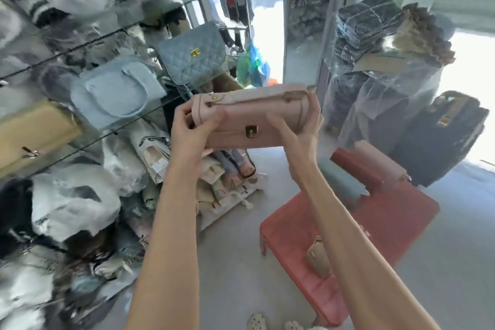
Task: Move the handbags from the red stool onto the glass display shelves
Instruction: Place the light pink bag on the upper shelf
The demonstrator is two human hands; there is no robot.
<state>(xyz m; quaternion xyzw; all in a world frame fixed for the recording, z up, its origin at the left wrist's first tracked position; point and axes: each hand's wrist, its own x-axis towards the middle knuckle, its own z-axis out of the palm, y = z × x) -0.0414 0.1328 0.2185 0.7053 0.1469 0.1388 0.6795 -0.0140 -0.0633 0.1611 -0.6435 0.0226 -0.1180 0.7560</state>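
I hold a pink handbag [249, 115] with a gold clasp in mid-air, my left hand [191, 134] gripping its left end and my right hand [300, 131] its right end. It hangs just right of the glass display shelves [171, 100], where a light blue handbag [115, 91] and a quilted blue-grey handbag [192, 55] stand. Below right is the red stool [388, 220], carrying a teal handbag [340, 182], a red one [359, 169], a pink one [380, 161] and a small tan bag [318, 257].
Bagged goods in plastic pile under the shelves at left [75, 203]. A tan bag [34, 131] sits on a lower shelf. A dark handbag [442, 136] and wrapped bundles [375, 61] stand at right. An open doorway [267, 43] lies ahead. Grey floor [241, 262] surrounds the stool.
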